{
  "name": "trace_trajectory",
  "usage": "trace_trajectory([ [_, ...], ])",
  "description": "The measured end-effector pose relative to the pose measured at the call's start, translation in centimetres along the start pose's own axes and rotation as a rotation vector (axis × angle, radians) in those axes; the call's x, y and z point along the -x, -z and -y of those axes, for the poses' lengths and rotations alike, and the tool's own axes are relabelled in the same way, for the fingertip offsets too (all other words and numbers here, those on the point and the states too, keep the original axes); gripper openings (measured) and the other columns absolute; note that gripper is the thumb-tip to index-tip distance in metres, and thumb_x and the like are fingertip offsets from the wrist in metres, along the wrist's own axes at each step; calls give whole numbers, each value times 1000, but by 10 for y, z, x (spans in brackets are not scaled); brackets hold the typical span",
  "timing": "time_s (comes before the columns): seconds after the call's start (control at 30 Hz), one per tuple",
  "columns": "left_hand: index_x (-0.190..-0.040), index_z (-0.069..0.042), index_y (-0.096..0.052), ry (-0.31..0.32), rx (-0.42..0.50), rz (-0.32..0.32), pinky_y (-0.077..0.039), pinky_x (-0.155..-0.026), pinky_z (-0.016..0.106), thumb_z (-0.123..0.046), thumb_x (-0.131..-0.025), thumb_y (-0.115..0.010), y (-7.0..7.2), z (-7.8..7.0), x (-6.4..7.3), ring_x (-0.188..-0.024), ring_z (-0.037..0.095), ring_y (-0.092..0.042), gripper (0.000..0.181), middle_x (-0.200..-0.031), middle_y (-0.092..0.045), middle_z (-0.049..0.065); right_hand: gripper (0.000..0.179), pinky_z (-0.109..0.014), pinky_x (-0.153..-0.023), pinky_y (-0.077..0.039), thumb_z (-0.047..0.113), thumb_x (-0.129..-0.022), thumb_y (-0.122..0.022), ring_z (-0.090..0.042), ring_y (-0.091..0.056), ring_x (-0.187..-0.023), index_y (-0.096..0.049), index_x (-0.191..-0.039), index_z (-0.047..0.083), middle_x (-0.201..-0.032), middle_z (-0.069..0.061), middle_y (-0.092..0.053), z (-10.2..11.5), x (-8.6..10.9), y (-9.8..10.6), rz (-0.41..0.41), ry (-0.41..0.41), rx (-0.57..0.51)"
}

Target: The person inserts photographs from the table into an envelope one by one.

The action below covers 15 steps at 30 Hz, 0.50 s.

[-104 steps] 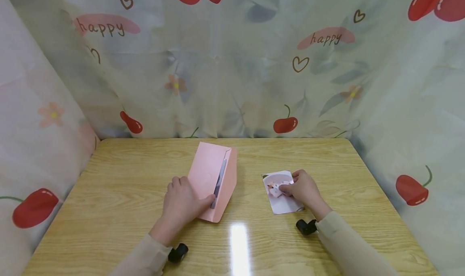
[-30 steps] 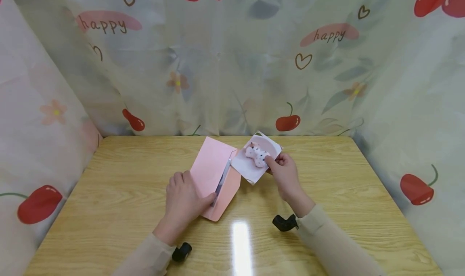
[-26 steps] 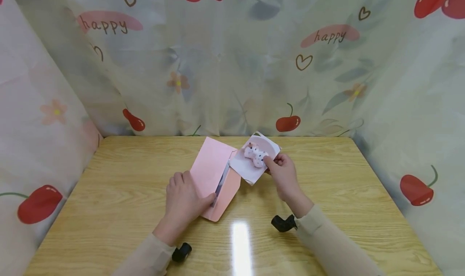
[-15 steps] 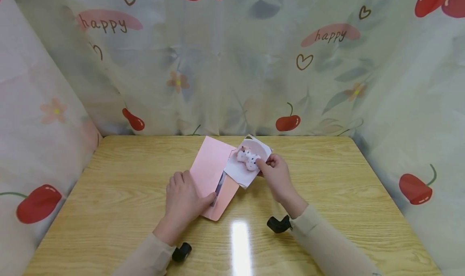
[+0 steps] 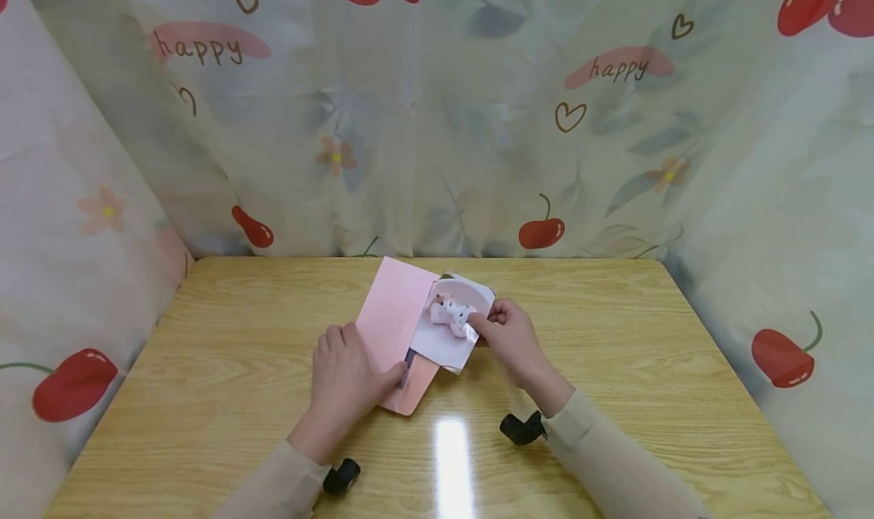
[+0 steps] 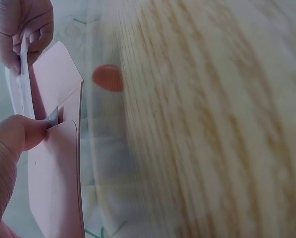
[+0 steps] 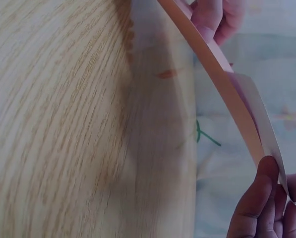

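A pink envelope (image 5: 396, 299) lies tilted at the middle of the table, its flap (image 5: 422, 375) folded out to the right. My left hand (image 5: 344, 386) grips its lower left part, thumb at the opening. Inside the opening shows a strip of a grey, dark-marked card (image 5: 409, 358). Between thumb and fingers my right hand (image 5: 515, 344) pinches the right edge of a photo card (image 5: 451, 318) picturing small spotted white animals. That card overlies the flap with its left edge along the opening; whether the edge is inside, I cannot tell. The left wrist view shows the left thumb (image 6: 26, 131) beside the slit.
The wooden table (image 5: 239, 352) reaches to a printed curtain (image 5: 437, 162) at the back and both sides. A black wrist camera (image 5: 522, 428) sits at the right cuff, another black camera (image 5: 341, 476) at the left. A light reflection crosses the front of the table.
From the table at the right, my right hand has lifted the photo card and brought it left, then slightly down, over the flap to the opening. The left hand keeps its grip.
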<state>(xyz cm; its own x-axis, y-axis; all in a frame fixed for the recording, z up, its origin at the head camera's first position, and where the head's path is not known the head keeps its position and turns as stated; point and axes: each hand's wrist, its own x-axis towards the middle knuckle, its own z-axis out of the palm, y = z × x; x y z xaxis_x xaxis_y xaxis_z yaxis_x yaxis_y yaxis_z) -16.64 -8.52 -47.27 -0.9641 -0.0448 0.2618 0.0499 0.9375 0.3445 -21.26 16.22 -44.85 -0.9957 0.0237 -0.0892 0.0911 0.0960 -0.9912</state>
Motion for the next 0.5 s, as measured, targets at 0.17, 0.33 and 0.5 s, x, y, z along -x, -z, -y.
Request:
trace_trajectory([
  [0.17, -111, 11, -47, -5, -2, -14, -38, -80, 47, -65, -65, -73, 0, 0, 0, -91, 38, -45, 93, -101, -46, 25, 22, -44, -69, -55, 11, -87, -70, -24, -62, -69, -51, -92, -1, -79, -12, -58, -3, 1, -2, 34, 5, 49],
  [0.33, -107, 11, -48, -10, -11, -35, -38, -78, 46, -65, -65, -72, -2, 2, 0, -88, 37, -45, 90, -98, -46, 24, 25, -48, -71, -54, 12, -87, -71, -23, -61, -67, -50, -90, -1, -76, -11, -58, -3, 1, -4, 56, -6, 53],
  [0.5, -105, 10, -49, -11, -10, -47, -38, -75, 45, -66, -65, -71, -2, 2, 0, -86, 37, -46, 89, -95, -46, 23, 24, -44, -67, -55, 11, -86, -72, -22, -62, -69, -52, -93, -2, -79, -13, -60, -3, 2, -6, 82, -18, 55],
])
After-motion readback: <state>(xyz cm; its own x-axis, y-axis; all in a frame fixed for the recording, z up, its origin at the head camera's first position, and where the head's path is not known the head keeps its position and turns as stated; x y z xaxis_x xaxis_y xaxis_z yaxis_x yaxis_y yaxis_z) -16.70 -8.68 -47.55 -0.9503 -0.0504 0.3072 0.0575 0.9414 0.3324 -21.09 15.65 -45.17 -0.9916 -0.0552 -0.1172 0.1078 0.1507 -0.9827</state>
